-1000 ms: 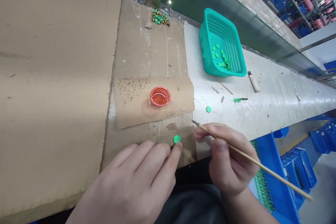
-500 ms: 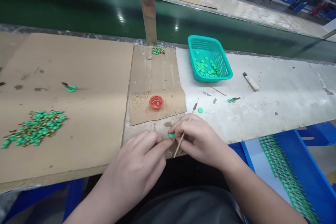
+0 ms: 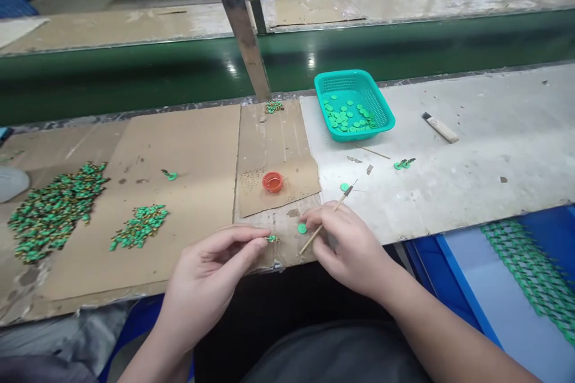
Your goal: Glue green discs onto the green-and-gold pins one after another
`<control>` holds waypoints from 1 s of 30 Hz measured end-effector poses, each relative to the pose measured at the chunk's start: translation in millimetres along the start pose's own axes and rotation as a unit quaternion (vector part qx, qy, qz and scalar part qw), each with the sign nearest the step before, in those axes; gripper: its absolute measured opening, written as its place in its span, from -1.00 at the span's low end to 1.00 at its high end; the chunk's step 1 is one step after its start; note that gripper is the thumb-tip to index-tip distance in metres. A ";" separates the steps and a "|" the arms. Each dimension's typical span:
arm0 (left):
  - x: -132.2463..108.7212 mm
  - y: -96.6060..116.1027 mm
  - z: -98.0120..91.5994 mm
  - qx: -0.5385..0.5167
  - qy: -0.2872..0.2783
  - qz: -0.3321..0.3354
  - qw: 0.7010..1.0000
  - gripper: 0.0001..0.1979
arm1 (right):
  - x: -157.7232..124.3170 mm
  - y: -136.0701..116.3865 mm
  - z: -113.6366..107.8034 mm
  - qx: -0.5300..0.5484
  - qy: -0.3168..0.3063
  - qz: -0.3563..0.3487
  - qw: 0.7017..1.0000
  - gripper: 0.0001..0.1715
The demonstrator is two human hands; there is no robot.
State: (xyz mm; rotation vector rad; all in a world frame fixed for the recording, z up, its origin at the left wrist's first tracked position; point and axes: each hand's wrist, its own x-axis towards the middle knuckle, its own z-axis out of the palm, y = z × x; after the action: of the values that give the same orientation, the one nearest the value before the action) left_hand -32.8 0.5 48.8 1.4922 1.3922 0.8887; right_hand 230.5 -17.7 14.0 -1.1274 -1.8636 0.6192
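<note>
Between the thumb and forefinger of my left hand [image 3: 215, 266] is a small green and gold piece [image 3: 272, 239], held above the table's front edge. My right hand [image 3: 345, 239] has a thin brush [image 3: 312, 238] lodged in its fingers, with the dark tip pointing up and away. A green disc [image 3: 302, 228] is at the fingertips of my right hand; whether they touch it I cannot tell. Beyond that hand another green disc [image 3: 344, 187] lies on the pale surface. The red cup [image 3: 272, 182] stands on cardboard beyond my hands.
A turquoise basket [image 3: 386, 125] holds green discs. Left are a small pile [image 3: 140, 226] and a larger pile [image 3: 58, 209] of green and gold pieces. A knife-like tool [image 3: 440, 127] lies right. Behind rises a metal post [image 3: 240, 27]. Below right is a blue crate [image 3: 467, 287].
The view has swung to the left. My hands have moved apart; my left hand now shows a green and gold piece in its fingertips. The green disc between them is now near my right hand only.
</note>
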 end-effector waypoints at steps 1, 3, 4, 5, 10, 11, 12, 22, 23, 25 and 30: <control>1.1 0.3 1.8 0.011 0.002 0.005 1.000 -0.53 | -1.2 -0.2 -4.7 0.024 -0.001 0.008 1.000 -0.60; 3.5 -0.4 6.8 0.050 0.010 0.038 0.998 -0.55 | -3.4 -0.4 -15.8 0.071 -0.008 0.033 0.997 -0.62; 5.1 -1.1 10.1 0.073 0.013 0.063 0.995 -0.59 | -4.0 -0.1 -21.4 0.088 -0.008 0.045 0.995 -0.63; 6.9 -1.9 13.8 0.094 0.012 0.091 0.991 -0.64 | -4.1 0.5 -26.4 0.098 -0.006 0.054 0.994 -0.65; 16.4 -4.5 31.9 0.145 -0.013 0.196 0.970 -0.85 | 0.3 9.3 -35.2 0.078 0.033 0.027 0.996 -0.69; 17.8 -4.9 34.3 0.154 -0.014 0.208 0.966 -0.86 | 1.3 11.9 -33.4 0.071 0.045 0.018 0.996 -0.70; 18.9 -5.3 36.1 0.164 -0.014 0.219 0.962 -0.88 | 1.9 14.5 -30.9 0.065 0.061 0.010 0.996 -0.71; 17.8 -11.2 38.9 0.227 -0.025 0.244 0.943 -0.91 | -4.3 29.2 -17.1 0.057 0.096 -0.006 0.994 -0.73; 17.7 -11.3 38.9 0.229 -0.026 0.243 0.942 -0.91 | -4.4 28.9 -17.9 0.056 0.095 -0.007 0.994 -0.73; 17.7 -11.1 38.7 0.235 -0.027 0.243 0.941 -0.91 | -4.1 28.3 -19.1 0.052 0.097 -0.012 0.994 -0.71; 17.4 -5.5 38.3 0.270 -0.037 0.268 0.924 -0.92 | -2.2 27.1 -18.9 0.051 0.099 -0.017 0.994 -0.71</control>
State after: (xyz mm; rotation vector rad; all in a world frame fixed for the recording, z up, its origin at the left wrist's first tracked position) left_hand 2.7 12.6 29.1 2.3812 1.2433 0.7842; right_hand 259.7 -7.1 2.5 -1.0491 -1.6603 0.5551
